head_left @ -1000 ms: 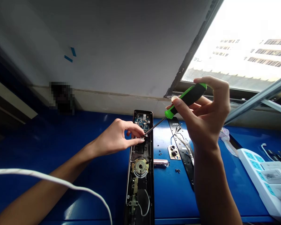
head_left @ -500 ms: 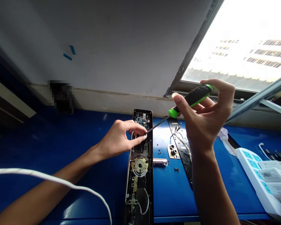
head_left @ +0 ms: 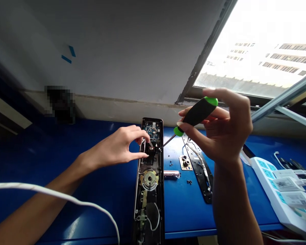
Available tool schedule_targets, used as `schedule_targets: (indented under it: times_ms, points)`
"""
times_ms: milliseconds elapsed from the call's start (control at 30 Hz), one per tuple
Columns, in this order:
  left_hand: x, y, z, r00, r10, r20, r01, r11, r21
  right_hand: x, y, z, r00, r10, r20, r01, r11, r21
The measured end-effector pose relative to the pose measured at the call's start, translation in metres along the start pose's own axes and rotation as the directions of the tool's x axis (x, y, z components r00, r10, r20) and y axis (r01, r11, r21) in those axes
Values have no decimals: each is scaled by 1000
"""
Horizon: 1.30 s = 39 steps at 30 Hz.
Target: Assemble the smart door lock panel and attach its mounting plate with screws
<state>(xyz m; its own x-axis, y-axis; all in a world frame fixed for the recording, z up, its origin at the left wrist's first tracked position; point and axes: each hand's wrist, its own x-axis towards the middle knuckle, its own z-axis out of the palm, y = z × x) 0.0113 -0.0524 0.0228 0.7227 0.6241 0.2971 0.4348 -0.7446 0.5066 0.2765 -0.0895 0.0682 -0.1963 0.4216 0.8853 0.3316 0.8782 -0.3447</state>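
My right hand (head_left: 219, 126) grips a screwdriver (head_left: 197, 111) with a black and green handle. Its shaft slants down to the left, and the tip meets the right side of a long, narrow, opened black device housing (head_left: 162, 190), by a small shiny spot. Over the housing's left edge is my left hand (head_left: 117, 144), thumb and forefinger apart, with nothing visible between them. Its forefinger is close to a thin wire above a small dark module (head_left: 151, 149). A blue circuit board (head_left: 150, 131) fills the housing's far end; a round metal part (head_left: 150, 178) sits nearer me.
Right of the housing lie a pink wrapped cylinder (head_left: 171, 174), loose screws (head_left: 189, 182), a small metal plate (head_left: 185, 163) and a long black plate (head_left: 204, 183) with a white cable. A power strip (head_left: 270, 190) with plugs stands farther right. A white cord (head_left: 86, 204) crosses the left foreground.
My left thumb and forefinger have parted and drawn back left from the screwdriver tip, uncovering the module. The screwdriver tip has shifted slightly to the housing's right edge; its handle has swung left.
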Motion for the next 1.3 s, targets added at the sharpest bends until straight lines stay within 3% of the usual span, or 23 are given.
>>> schedule_targets:
  times_ms: [167, 733, 1033, 1167, 1300]
  points:
    - [-2, -3, 5, 991, -74, 113, 71, 997, 36, -5, 2, 4, 997, -20, 73, 18, 999, 38]
    - [0, 1, 12, 990, -82, 111, 76, 996, 56, -10, 0, 12, 990, -8, 142, 9, 1000, -8]
    - [2, 2, 11, 991, -83, 107, 79, 996, 45, -4, -12, 16, 959, -161, 235, 177, 983, -50]
    - [3, 1, 10, 990, -116, 79, 111, 992, 59, -2, -22, 16, 972, -81, 222, 69, 996, 58]
    - [3, 2, 10, 985, -154, 82, 150, 987, 52, -1, -25, 15, 970, -158, 184, 152, 987, 44]
